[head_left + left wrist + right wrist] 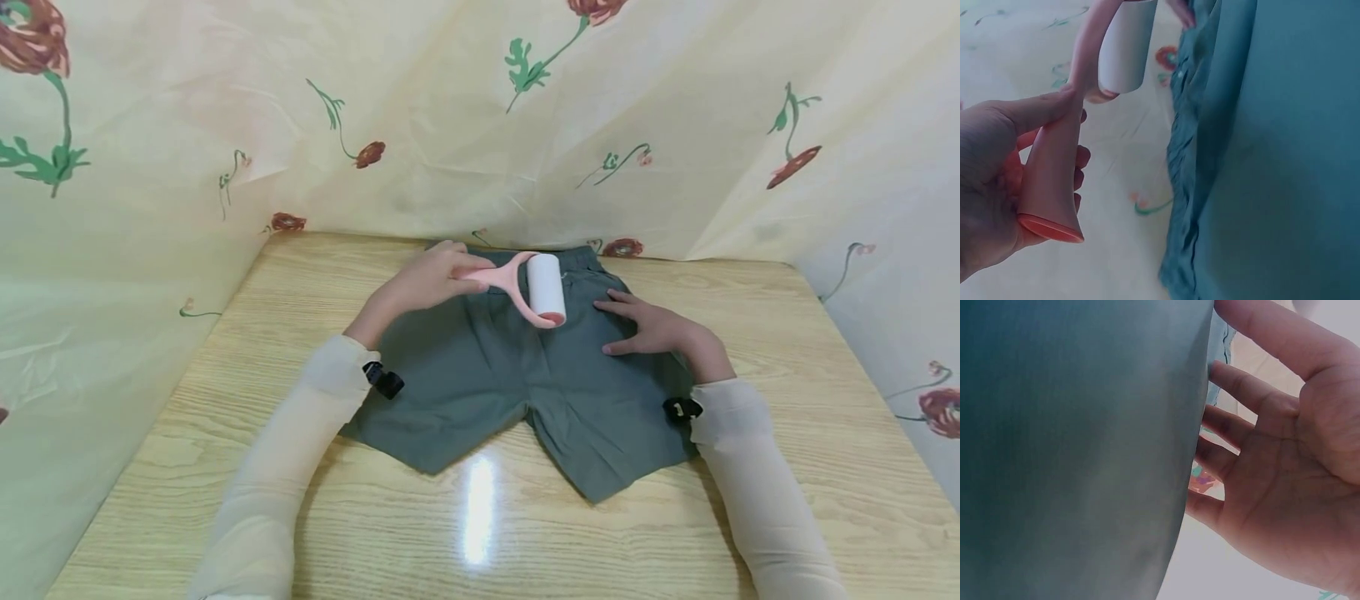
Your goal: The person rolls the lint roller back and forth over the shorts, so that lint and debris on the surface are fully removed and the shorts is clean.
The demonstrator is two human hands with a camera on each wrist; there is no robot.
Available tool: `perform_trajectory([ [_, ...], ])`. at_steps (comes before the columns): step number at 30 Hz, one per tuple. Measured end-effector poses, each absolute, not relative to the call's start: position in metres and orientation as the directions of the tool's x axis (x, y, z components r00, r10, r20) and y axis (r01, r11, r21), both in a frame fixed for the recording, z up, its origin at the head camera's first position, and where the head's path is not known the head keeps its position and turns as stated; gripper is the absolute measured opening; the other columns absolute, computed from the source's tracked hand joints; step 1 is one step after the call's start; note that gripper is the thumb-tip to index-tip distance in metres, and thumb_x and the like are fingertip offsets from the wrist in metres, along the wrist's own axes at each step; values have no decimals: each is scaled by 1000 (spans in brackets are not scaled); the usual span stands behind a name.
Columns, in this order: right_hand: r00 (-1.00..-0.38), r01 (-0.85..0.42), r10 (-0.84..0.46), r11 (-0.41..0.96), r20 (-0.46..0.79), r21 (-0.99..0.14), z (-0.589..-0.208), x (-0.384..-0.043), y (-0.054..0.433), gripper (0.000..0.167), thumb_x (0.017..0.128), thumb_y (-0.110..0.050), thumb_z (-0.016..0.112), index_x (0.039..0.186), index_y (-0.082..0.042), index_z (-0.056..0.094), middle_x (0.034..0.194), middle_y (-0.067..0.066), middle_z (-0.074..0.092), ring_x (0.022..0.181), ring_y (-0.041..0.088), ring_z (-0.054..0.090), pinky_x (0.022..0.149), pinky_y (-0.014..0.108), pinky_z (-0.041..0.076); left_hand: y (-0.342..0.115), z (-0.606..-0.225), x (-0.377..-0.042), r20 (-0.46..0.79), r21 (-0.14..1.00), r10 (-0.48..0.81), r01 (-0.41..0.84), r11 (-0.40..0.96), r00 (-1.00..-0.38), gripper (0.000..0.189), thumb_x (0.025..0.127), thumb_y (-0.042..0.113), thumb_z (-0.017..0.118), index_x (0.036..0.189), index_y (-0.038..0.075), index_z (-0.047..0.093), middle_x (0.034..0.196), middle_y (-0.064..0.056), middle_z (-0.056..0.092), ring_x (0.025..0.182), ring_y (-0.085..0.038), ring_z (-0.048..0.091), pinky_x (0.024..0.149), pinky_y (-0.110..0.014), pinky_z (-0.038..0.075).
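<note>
Grey-green shorts [480, 375] lie spread on the table, waistband toward the back. My left hand [427, 279] grips the pink handle of a lint roller [546, 287], whose white roll is over the upper middle of the shorts. In the left wrist view, thumb and fingers wrap the lint roller's flared handle [1054, 175], and the roll appears raised off the cloth. On the right side of the shorts, my right hand [652, 329] rests with its fingers spread. The right wrist view shows those straight fingers [1241, 387] touching the fabric's edge.
A wood-grain table [420, 533] carries the shorts, with a bright light reflection near its front. Behind and at both sides hangs a cream curtain [450, 167] printed with red flowers. Dark wrist cameras [384, 380] are strapped over the pale sleeves.
</note>
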State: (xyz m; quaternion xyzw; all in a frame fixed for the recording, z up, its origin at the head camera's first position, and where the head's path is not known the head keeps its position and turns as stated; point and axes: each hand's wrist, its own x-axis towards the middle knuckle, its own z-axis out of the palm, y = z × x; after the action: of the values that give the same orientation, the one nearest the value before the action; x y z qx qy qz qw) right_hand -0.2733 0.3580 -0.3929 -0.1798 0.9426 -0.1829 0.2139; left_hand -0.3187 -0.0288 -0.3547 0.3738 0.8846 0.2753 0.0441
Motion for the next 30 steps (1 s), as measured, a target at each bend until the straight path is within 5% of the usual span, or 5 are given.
perform_trajectory([
  [12, -847, -262, -413, 873, -335, -412, -386, -276, 357, 86, 92, -34, 76, 159, -3, 32, 166, 31, 10, 150, 56, 13, 115, 70, 24, 22, -369, -339, 77, 466, 741, 681, 564, -667, 40, 101, 35, 64, 137, 20, 68, 101, -4, 66, 86, -19, 46, 73, -30, 31],
  [30, -854, -256, -405, 874, -327, -414, -391, -273, 357, 87, 91, -36, 76, 159, -3, 32, 165, 30, 12, 149, 57, 14, 114, 71, 25, 42, -387, -338, -48, 475, 736, 633, 612, -676, 46, 102, 36, 62, 145, 20, 60, 117, -9, 66, 93, -19, 53, 75, -30, 36],
])
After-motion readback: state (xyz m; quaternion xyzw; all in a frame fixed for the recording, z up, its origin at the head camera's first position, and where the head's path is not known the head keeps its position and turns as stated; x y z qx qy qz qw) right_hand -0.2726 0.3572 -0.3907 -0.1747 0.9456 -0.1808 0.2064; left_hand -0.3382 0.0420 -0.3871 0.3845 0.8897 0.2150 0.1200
